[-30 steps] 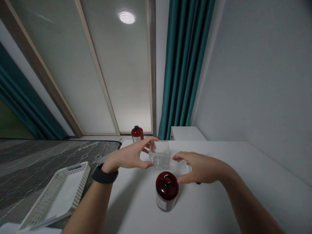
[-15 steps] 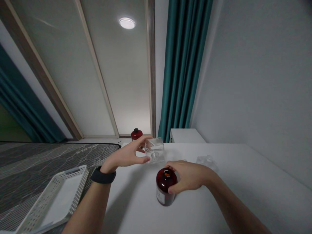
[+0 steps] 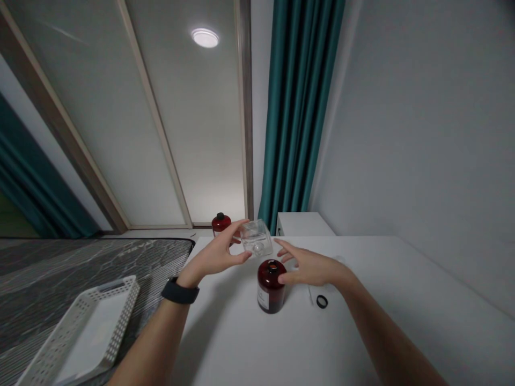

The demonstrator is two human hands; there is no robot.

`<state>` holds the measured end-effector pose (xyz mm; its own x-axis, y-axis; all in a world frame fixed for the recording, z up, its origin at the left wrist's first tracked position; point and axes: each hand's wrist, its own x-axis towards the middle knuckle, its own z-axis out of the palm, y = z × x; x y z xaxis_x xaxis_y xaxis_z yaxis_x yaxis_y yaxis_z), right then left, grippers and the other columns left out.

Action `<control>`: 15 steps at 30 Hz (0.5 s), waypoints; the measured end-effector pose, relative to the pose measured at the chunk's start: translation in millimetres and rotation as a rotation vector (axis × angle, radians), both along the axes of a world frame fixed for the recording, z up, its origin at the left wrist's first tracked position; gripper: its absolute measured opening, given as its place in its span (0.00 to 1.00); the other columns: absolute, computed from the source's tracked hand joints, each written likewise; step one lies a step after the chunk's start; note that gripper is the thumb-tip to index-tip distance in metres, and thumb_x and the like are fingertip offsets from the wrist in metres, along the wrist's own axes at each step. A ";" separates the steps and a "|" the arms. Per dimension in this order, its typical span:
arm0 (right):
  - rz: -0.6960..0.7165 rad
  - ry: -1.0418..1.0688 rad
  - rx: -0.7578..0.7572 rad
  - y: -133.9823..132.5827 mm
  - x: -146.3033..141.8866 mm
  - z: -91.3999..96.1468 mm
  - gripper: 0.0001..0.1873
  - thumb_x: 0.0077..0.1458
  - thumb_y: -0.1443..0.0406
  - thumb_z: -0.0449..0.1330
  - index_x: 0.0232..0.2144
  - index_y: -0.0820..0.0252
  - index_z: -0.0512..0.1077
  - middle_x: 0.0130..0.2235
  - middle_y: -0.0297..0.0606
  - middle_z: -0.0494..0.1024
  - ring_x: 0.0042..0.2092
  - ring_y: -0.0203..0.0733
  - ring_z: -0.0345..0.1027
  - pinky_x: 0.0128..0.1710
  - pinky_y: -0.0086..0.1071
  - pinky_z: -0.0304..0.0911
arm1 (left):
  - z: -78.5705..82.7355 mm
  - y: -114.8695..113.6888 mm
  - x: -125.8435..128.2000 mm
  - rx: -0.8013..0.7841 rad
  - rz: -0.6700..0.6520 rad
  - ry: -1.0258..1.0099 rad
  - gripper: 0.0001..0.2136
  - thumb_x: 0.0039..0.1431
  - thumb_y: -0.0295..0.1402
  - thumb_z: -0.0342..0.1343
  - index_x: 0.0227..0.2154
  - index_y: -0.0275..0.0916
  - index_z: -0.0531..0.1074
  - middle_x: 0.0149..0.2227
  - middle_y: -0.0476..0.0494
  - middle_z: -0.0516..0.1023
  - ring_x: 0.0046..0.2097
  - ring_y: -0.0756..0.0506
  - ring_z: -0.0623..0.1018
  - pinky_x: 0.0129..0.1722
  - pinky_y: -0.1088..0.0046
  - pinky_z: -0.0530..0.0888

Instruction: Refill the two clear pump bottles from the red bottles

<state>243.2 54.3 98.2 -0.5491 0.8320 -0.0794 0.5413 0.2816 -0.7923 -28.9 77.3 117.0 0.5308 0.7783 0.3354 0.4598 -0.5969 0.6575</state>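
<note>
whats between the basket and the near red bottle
The left arm, with a black watch, crosses that stretch above the table, as the head view shows. The left hand holds a clear bottle.

Both forearms extended forward. Left hand (image 3: pixel 219 256) raised, fingers and thumb closed in a grip. Right hand (image 3: pixel 308 268) lower, fingers spread.

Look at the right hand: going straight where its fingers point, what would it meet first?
Probably the clear glass bottle in the left hand; the right hand points at it over the dark red bottle, though depth is unclear.
</note>
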 end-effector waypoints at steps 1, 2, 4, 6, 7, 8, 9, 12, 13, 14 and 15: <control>-0.055 0.028 0.031 1.0 1.2 -1.2 0.49 0.52 0.53 0.68 0.69 0.52 0.49 0.58 0.51 0.71 0.59 0.55 0.67 0.57 0.53 0.65 | -1.2 0.7 1.2 -0.002 -0.004 -0.003 0.33 0.58 0.38 0.61 0.64 0.42 0.55 0.58 0.35 0.70 0.56 0.37 0.74 0.58 0.48 0.71; -0.102 0.068 0.074 2.1 1.7 -2.3 0.47 0.55 0.53 0.66 0.69 0.52 0.48 0.60 0.52 0.69 0.61 0.54 0.66 0.58 0.54 0.64 | -2.2 1.3 2.4 -0.004 -0.010 -0.007 0.33 0.58 0.38 0.61 0.64 0.42 0.54 0.59 0.35 0.70 0.57 0.37 0.74 0.59 0.48 0.71; -0.147 0.151 0.165 4.1 0.6 -4.4 0.43 0.58 0.55 0.63 0.69 0.50 0.47 0.63 0.51 0.65 0.63 0.52 0.62 0.59 0.54 0.62 | -3.0 1.5 4.8 -0.010 -0.020 -0.007 0.33 0.58 0.38 0.61 0.64 0.41 0.54 0.59 0.34 0.69 0.57 0.37 0.74 0.59 0.49 0.71; -0.131 0.191 0.228 5.8 -2.3 -5.6 0.44 0.58 0.58 0.63 0.69 0.50 0.45 0.65 0.50 0.62 0.64 0.51 0.60 0.60 0.53 0.61 | -2.5 0.6 6.9 -0.009 -0.016 0.004 0.34 0.58 0.38 0.61 0.64 0.39 0.55 0.59 0.33 0.69 0.57 0.37 0.74 0.59 0.49 0.70; -0.111 0.199 0.244 6.6 -3.9 -5.8 0.45 0.58 0.59 0.63 0.70 0.50 0.44 0.65 0.50 0.62 0.65 0.51 0.59 0.60 0.53 0.61 | -2.1 -0.2 7.7 -0.005 -0.016 0.013 0.34 0.58 0.38 0.61 0.64 0.39 0.55 0.59 0.33 0.69 0.56 0.37 0.74 0.59 0.49 0.70; -0.093 0.205 0.254 7.2 -5.4 -5.5 0.45 0.58 0.60 0.63 0.70 0.51 0.44 0.66 0.50 0.61 0.65 0.51 0.58 0.61 0.53 0.61 | -1.6 -1.0 8.5 0.001 -0.017 0.021 0.34 0.57 0.38 0.61 0.64 0.39 0.55 0.60 0.33 0.69 0.56 0.37 0.73 0.59 0.48 0.70; -0.077 0.210 0.264 7.8 -6.8 -4.9 0.44 0.58 0.60 0.62 0.70 0.51 0.43 0.66 0.50 0.61 0.66 0.50 0.58 0.61 0.53 0.60 | -1.2 -1.8 9.2 0.008 -0.021 0.026 0.34 0.57 0.38 0.61 0.64 0.40 0.55 0.60 0.33 0.68 0.56 0.37 0.73 0.59 0.48 0.70; -0.054 0.227 0.295 9.4 -9.6 -1.6 0.41 0.60 0.61 0.60 0.70 0.50 0.45 0.65 0.49 0.63 0.66 0.49 0.56 0.62 0.54 0.59 | -1.2 -3.3 11.3 0.018 -0.045 0.037 0.35 0.57 0.38 0.61 0.65 0.43 0.54 0.61 0.35 0.68 0.56 0.37 0.73 0.59 0.48 0.70; -0.049 0.230 0.304 9.9 -10.4 -0.5 0.40 0.61 0.61 0.59 0.69 0.50 0.46 0.65 0.48 0.63 0.66 0.49 0.57 0.63 0.53 0.58 | -1.7 -3.5 12.1 0.021 -0.049 0.038 0.36 0.57 0.37 0.61 0.65 0.43 0.53 0.60 0.35 0.68 0.56 0.37 0.73 0.58 0.48 0.70; -0.045 0.231 0.313 10.6 -11.1 0.4 0.39 0.61 0.61 0.59 0.69 0.50 0.47 0.65 0.48 0.63 0.66 0.49 0.57 0.63 0.53 0.58 | -2.3 -3.5 12.9 0.022 -0.048 0.037 0.37 0.57 0.37 0.62 0.66 0.43 0.51 0.59 0.35 0.69 0.55 0.37 0.73 0.58 0.48 0.70; -0.041 0.228 0.321 11.2 -11.7 0.9 0.37 0.61 0.61 0.59 0.68 0.50 0.49 0.65 0.47 0.63 0.66 0.49 0.58 0.63 0.52 0.59 | -3.1 -3.5 13.7 0.023 -0.045 0.037 0.38 0.57 0.37 0.62 0.66 0.43 0.49 0.58 0.35 0.69 0.55 0.37 0.73 0.58 0.49 0.71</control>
<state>231.5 65.5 99.1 -0.4880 0.8164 0.3086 0.3775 0.5162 -0.7687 -15.2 73.9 114.0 0.5775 0.7455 0.3327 0.4554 -0.6324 0.6266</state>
